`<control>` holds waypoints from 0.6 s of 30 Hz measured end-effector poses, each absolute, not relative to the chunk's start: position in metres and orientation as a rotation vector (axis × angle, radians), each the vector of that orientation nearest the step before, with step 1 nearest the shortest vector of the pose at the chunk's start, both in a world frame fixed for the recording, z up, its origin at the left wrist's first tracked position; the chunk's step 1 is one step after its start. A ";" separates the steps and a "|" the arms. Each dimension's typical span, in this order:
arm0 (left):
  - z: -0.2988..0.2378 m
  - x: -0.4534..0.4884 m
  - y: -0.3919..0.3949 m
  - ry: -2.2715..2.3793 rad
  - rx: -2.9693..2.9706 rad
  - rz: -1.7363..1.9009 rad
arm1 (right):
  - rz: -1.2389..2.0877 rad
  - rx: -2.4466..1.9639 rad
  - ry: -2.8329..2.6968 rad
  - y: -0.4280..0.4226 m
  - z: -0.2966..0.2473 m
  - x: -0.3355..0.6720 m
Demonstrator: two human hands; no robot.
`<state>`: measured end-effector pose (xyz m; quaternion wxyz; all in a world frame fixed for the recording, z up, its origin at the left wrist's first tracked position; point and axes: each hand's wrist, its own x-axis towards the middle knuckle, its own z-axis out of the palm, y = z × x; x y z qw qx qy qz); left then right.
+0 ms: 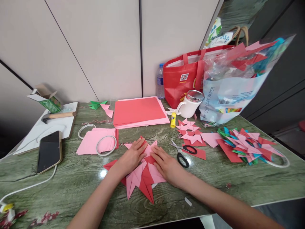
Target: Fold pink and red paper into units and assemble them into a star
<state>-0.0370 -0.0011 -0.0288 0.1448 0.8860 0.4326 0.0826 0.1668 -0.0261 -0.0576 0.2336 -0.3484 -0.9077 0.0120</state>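
Note:
A large folded-paper star point(137, 176) in red and pink lies on the table, its points spread outward. My left hand point(133, 156) rests flat on its upper left, fingers stretched out. On its upper right lies my right hand point(168, 165), also flat with the fingers extended. Both hands press or touch the paper and hide parts of it. Just right of my right hand are black-handled scissors point(183, 154), blades a little apart, partly over red paper pieces point(197, 152). A small white strip point(188, 201) lies nearer the table's front edge.
Pink paper squares point(87, 143) with a tape roll point(106, 146) lie to the left, near a phone point(49, 152) and hammer point(59, 116). Behind are red sheets point(140, 111), a glue stick point(173, 121) and a white mug point(189, 106). Folded pieces point(247, 144) are heaped at right.

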 end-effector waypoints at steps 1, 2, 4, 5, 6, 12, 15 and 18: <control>-0.029 -0.037 -0.001 1.243 2.558 0.232 | 0.049 -0.954 -2.489 -0.026 -0.057 0.167; -0.029 -0.037 -0.001 1.238 2.561 0.228 | 0.067 -0.950 -2.485 -0.026 -0.057 0.167; -0.029 -0.037 -0.001 1.231 2.562 0.235 | 0.117 -0.960 -2.470 -0.026 -0.057 0.167; -0.030 -0.037 -0.001 1.228 2.560 0.247 | 0.150 -0.975 -2.458 -0.026 -0.058 0.168; -0.031 -0.037 0.000 1.227 2.557 0.262 | 0.188 -0.997 -2.445 -0.026 -0.058 0.168; -0.034 -0.038 0.000 1.246 2.553 0.316 | 0.416 -1.039 -2.410 -0.024 -0.051 0.179; -0.032 -0.037 0.000 1.252 2.561 0.295 | 0.378 -0.918 -2.463 -0.028 -0.042 0.185; -0.031 -0.036 -0.001 1.244 2.564 0.306 | 0.312 -0.857 -2.572 -0.037 -0.038 0.187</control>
